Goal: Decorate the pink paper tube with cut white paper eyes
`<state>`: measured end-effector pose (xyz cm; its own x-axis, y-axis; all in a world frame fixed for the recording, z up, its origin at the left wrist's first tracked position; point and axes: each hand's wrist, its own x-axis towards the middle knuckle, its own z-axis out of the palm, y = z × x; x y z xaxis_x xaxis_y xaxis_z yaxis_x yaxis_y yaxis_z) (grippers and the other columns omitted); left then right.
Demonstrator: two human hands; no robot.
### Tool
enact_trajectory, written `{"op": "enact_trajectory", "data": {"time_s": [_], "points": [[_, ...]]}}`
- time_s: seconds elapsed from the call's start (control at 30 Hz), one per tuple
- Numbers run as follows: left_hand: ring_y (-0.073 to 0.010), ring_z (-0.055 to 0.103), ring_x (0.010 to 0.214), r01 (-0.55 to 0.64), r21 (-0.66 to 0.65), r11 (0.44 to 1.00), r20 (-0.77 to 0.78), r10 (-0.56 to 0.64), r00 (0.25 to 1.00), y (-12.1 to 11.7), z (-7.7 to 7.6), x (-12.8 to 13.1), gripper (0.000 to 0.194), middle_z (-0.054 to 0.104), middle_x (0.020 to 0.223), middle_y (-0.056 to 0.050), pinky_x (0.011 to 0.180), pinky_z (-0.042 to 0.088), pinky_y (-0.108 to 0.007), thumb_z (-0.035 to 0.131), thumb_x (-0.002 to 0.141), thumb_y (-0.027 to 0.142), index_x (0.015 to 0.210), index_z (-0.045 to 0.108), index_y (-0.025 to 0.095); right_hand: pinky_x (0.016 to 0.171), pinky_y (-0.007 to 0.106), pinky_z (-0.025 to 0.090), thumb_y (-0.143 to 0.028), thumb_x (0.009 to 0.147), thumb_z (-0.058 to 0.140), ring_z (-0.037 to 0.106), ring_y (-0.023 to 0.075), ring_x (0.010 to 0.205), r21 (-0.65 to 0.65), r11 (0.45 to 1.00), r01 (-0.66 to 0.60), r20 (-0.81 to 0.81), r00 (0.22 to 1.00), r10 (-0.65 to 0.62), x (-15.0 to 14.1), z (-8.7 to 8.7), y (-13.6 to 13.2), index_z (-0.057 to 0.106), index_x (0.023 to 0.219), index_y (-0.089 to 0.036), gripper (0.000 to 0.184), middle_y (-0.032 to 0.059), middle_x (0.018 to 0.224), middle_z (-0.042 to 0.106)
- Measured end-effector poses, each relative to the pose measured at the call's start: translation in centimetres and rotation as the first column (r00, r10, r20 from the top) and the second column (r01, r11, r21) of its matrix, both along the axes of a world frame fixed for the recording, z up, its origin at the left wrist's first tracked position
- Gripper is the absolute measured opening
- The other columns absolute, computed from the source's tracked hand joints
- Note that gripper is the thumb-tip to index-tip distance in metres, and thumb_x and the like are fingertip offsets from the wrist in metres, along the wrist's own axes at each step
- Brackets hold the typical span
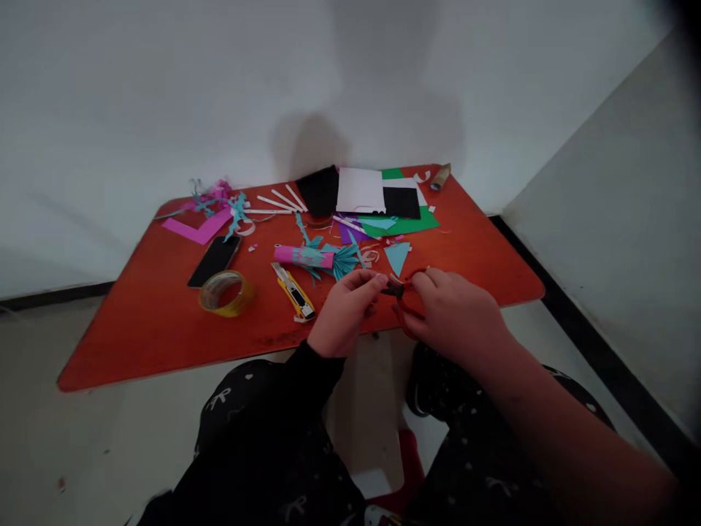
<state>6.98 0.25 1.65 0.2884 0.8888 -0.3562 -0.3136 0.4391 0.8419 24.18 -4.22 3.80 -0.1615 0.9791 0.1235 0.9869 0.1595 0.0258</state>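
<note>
My right hand (452, 307) is closed around the red handles of a pair of scissors (402, 291). Their dark blades point left, toward my left hand (350, 303). Thumb and forefinger of the left hand are pinched together close to the blade tips; what they hold is too small to make out. Just beyond the left hand lies a pink paper roll (299, 256) with fringed teal paper around it. A yellow box cutter (294, 292) with its blade out rests left of that hand. A teal paper triangle (397, 257) lies beyond the scissors.
On the orange table (147, 321) are a roll of yellow tape (227, 294), a phone (215, 261), a pink paper piece (198, 228), several white sticks (271, 212) and paper scraps. White, black and green sheets (361, 191) and a cardboard tube (440, 177) lie along the wall.
</note>
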Motion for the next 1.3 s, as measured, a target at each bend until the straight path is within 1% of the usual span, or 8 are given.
{"op": "enact_trajectory", "data": {"time_s": [0.13, 0.23, 0.57, 0.8, 0.93, 1.17, 1.3], "points": [[-0.0044, 0.046, 0.06, -0.014, 0.007, 1.0, -0.026, 0.014, 1.0, 0.0, 0.1, 0.0, 0.037, 0.06, 0.074, 0.003, 0.056, 0.036, -0.017, 0.087, 0.069, 0.044, 0.082, 0.065, 0.017, 0.06, 0.035, 0.028, -0.042, 0.091, 0.06, 0.064, 0.024, 0.087, 0.012, 1.0, -0.007, 0.014, 1.0, 0.007, -0.1, 0.1, -0.1, 0.062, 0.1, -0.02, 0.024, 0.0066, 0.093, 0.067], [-0.0041, 0.045, 0.059, -0.02, 0.011, 1.0, -0.027, 0.021, 0.999, -0.1, 0.2, 0.0, 0.037, 0.06, 0.074, 0.003, 0.056, 0.036, -0.017, 0.087, 0.069, 0.044, 0.082, 0.065, 0.017, 0.061, 0.035, 0.029, -0.043, 0.092, 0.059, 0.064, 0.0246, 0.088, 0.01, 1.0, -0.007, 0.007, 1.0, 0.007, 0.0, 0.0, -0.1, 0.062, 0.102, -0.02, 0.025, 0.0076, 0.094, 0.068], [-0.0049, 0.044, 0.058, -0.065, 0.03, 0.997, -0.053, 0.067, 0.996, 0.0, 0.1, 0.1, 0.035, 0.058, 0.07, 0.004, 0.056, 0.036, -0.019, 0.086, 0.067, 0.042, 0.084, 0.07, 0.016, 0.061, 0.034, 0.029, -0.043, 0.093, 0.058, 0.064, 0.0243, 0.088, -0.034, 0.999, 0.009, 0.008, 1.0, -0.009, 0.1, 0.4, -0.1, 0.062, 0.101, -0.02, 0.025, 0.0091, 0.097, 0.069], [-0.0048, 0.044, 0.06, -0.035, 0.033, 0.999, -0.018, 0.036, 0.999, 0.0, -0.4, -0.1, 0.033, 0.06, 0.073, 0.003, 0.057, 0.035, -0.019, 0.085, 0.072, 0.043, 0.087, 0.073, 0.016, 0.06, 0.033, 0.029, -0.042, 0.092, 0.057, 0.064, 0.0232, 0.089, -0.062, 0.998, 0.018, -0.004, 1.0, -0.019, 0.3, 0.5, -0.1, 0.061, 0.099, -0.021, 0.023, 0.0073, 0.097, 0.068], [-0.0049, 0.043, 0.06, -0.038, 0.027, 0.999, -0.001, 0.038, 0.999, 0.0, -0.4, -0.2, 0.031, 0.06, 0.074, 0.002, 0.056, 0.035, -0.019, 0.085, 0.073, 0.042, 0.087, 0.075, 0.016, 0.06, 0.033, 0.029, -0.042, 0.092, 0.057, 0.064, 0.0228, 0.088, -0.069, 0.997, 0.023, -0.012, 1.0, -0.024, 0.4, 0.5, -0.1, 0.061, 0.098, -0.021, 0.023, 0.0075, 0.097, 0.069], [-0.0049, 0.044, 0.061, -0.052, 0.048, 0.997, -0.016, 0.053, 0.998, 0.1, -0.7, -0.2, 0.032, 0.064, 0.079, 0.0, 0.056, 0.035, -0.018, 0.084, 0.073, 0.042, 0.088, 0.075, 0.016, 0.059, 0.032, 0.03, -0.041, 0.09, 0.059, 0.064, 0.0221, 0.085, -0.089, 0.996, 0.02, -0.08, 0.996, -0.027, 0.5, 0.5, 0.0, 0.061, 0.096, -0.021, 0.02, 0.0068, 0.094, 0.069], [-0.005, 0.045, 0.061, -0.064, 0.069, 0.996, -0.057, 0.068, 0.996, 0.1, -0.8, -0.1, 0.034, 0.067, 0.084, -0.001, 0.056, 0.036, -0.019, 0.084, 0.073, 0.044, 0.089, 0.075, 0.016, 0.059, 0.032, 0.03, -0.04, 0.091, 0.059, 0.064, 0.022, 0.084, -0.108, 0.994, 0.028, -0.107, 0.993, -0.04, 0.6, 0.5, 0.2, 0.06, 0.093, -0.022, 0.019, 0.0062, 0.093, 0.069]]}}
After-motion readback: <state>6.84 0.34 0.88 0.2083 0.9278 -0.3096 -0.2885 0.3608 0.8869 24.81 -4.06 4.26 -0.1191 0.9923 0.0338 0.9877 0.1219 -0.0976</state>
